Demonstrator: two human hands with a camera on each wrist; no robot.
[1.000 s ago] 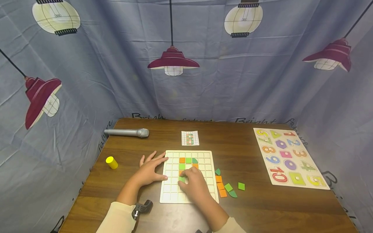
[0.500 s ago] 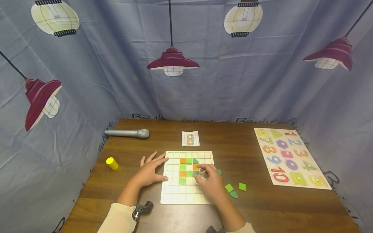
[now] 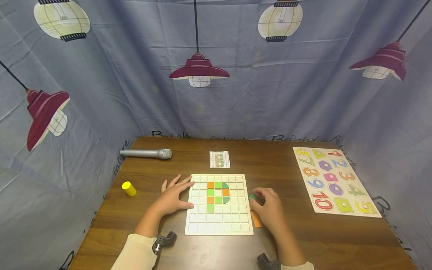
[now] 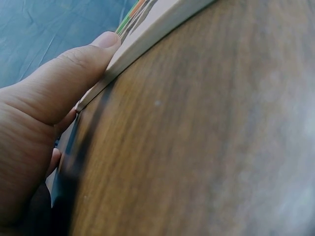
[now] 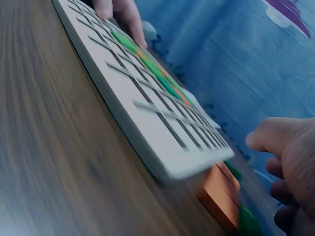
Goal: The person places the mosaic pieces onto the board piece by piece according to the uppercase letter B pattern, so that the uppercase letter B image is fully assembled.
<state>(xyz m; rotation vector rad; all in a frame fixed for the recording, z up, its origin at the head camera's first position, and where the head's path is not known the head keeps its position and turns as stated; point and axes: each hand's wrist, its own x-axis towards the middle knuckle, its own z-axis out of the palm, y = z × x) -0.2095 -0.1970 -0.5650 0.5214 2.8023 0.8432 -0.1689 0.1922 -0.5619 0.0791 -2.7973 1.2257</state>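
A pale wooden grid board lies on the table, with orange square tiles, green square tiles and green quarter-circle tiles in its middle cells. My left hand rests at the board's left edge, thumb and fingers spread; in the left wrist view the thumb touches the board's side. Right of the board, my right hand hovers by a loose green quarter-circle tile, its thumb and fingers apart in the right wrist view. Loose orange tiles lie below it; other tiles are hidden behind the hand.
Behind the board lies a small printed pattern card. A microphone and a yellow cylinder are at the left. The number and shape puzzle board lies at the right, and a curtain hangs behind the table.
My right hand has let go of a green quarter-circle tile in the board's grid and moved right, off the board, to the loose tiles. The left hand has stayed in place.
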